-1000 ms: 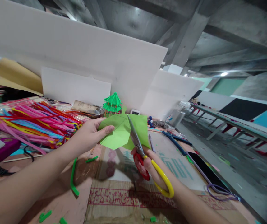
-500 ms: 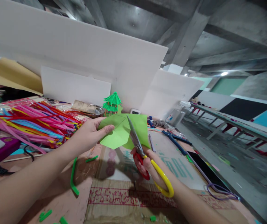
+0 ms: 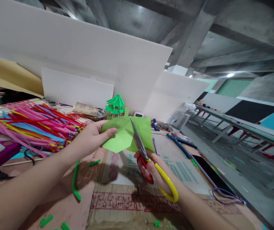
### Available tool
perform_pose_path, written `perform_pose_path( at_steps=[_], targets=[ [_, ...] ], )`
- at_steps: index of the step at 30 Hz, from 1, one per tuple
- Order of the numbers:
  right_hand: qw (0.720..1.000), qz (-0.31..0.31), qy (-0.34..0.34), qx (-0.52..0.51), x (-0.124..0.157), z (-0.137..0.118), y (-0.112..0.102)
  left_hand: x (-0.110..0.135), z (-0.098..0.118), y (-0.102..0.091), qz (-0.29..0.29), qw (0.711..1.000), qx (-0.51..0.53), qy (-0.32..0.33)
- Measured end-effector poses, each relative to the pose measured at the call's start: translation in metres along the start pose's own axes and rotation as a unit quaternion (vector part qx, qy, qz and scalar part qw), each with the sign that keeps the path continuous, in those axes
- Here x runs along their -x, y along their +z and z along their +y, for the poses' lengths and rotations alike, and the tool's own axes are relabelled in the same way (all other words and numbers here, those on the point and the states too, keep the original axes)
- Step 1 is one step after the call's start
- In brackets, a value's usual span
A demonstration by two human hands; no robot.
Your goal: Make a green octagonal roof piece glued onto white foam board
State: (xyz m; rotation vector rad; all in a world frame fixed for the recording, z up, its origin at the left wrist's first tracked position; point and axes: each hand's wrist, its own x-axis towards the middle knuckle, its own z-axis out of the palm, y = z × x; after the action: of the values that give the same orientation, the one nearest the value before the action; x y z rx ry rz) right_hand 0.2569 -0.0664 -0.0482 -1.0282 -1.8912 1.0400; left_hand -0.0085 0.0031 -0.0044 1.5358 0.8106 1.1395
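A sheet of light green paper [image 3: 120, 140] with drawn and folded lines is held up above the table, its left edge pinched by my left hand [image 3: 100, 135], thumb on top. My right hand [image 3: 152, 166] grips scissors [image 3: 140, 145] with one red and one yellow handle loop. Their blades lie across the sheet, pointing up and away, and a cut edge runs beside them. The right part of the paper hangs behind the blades. Some fingers of both hands are hidden. Beyond the paper stands a small green tiered-roof model [image 3: 115, 104].
Colourful pipe cleaners [image 3: 38, 124] lie heaped at left. Cardboard [image 3: 117, 214] covers the table's middle, with green scraps [image 3: 76, 182] around. At right are blue-handled scissors [image 3: 180, 145], a phone [image 3: 213, 175] and a plastic jar [image 3: 184, 116]. White boards [image 3: 91, 57] stand behind.
Almost nothing differs. The view has shifted very slightly; both hands, the paper and the scissors keep nearly the same positions.
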Motion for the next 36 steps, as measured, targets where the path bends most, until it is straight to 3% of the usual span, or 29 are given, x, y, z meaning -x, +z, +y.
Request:
perform_pose_path(
  at_steps=[18, 28, 36],
  targets=[
    [1.0, 0.009, 0.014, 0.004, -0.001, -0.01, 0.001, 0.0, 0.0, 0.0, -0.011, 1.0, 0.027, -0.007],
    [0.999, 0.008, 0.021, -0.041, 0.001, 0.003, 0.002, -0.002, 0.002, 0.001, -0.009, 1.0, 0.026, -0.012],
    [0.996, 0.017, 0.056, -0.069, -0.001, -0.007, 0.005, -0.005, -0.003, 0.005, -0.001, 0.999, 0.051, -0.009]
  ],
)
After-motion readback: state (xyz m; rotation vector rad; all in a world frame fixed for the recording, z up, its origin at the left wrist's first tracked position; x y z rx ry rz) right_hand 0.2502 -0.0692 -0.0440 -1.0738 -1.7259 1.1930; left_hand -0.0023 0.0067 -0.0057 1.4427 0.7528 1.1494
